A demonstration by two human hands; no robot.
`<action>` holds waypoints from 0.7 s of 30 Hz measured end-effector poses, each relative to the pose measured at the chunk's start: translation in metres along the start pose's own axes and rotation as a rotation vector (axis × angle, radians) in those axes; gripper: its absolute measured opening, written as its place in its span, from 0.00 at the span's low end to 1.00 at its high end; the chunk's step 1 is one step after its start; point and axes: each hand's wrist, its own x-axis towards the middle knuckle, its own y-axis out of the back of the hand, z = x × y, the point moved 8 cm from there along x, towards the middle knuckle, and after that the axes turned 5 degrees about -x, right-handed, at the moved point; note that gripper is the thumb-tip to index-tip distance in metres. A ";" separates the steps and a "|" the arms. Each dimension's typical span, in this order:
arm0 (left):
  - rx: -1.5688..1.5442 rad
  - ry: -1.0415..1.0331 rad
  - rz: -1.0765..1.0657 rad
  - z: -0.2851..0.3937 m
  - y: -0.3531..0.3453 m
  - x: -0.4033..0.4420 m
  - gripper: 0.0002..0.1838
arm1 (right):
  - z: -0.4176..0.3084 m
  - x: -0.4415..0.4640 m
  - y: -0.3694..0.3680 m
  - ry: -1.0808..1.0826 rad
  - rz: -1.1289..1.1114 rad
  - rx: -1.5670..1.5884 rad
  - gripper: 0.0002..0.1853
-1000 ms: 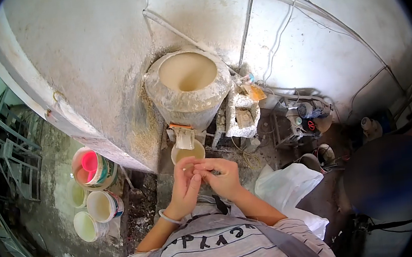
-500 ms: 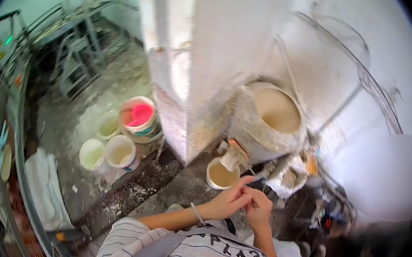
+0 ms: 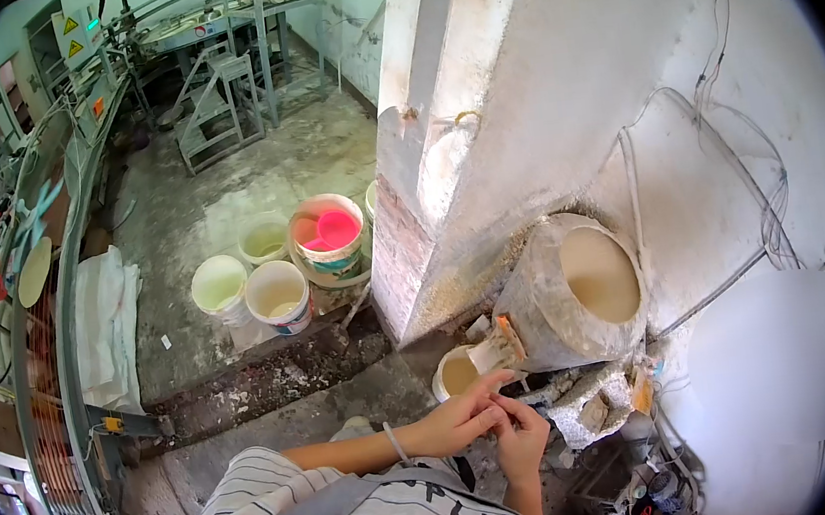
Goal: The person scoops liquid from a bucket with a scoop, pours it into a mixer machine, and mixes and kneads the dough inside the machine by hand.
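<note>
Room: workshop with a stained concrete floor (image 3: 167,213) at left and a pale plastered wall (image 3: 566,90) at right; a metal step frame (image 3: 221,105) stands at the back.
Left hand: the hand (image 3: 462,421), with a pale wristband (image 3: 395,442), is partly unfolded, index finger extended and the others bent; its fingertips meet those of the other hand.
Right hand: the hand (image 3: 523,439) is curled, thumb and fingers drawn together; whether either hand grips a small object cannot be told.
Bucket under spout: the bucket (image 3: 439,382), nearest the hands, stands on the floor just beyond them; it contains tan liquid, partly hidden by the spout (image 3: 493,353).
Vessel: the large crusted vessel (image 3: 542,316) is tilted beside the wall; a rough pale block (image 3: 581,429) lies close by.
Bucket group: several pails stand at left; the pink dipper (image 3: 334,229) rests inside one.
</note>
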 end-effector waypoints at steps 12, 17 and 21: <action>-0.210 0.129 0.013 -0.015 0.006 0.004 0.27 | -0.003 -0.009 0.011 0.179 0.246 -0.061 0.04; -0.536 0.311 -0.012 -0.031 -0.002 0.006 0.25 | 0.016 -0.022 0.028 0.094 0.397 -0.065 0.03; -0.314 0.254 -0.092 -0.029 -0.003 0.006 0.23 | 0.022 -0.022 0.043 -0.140 0.435 0.107 0.05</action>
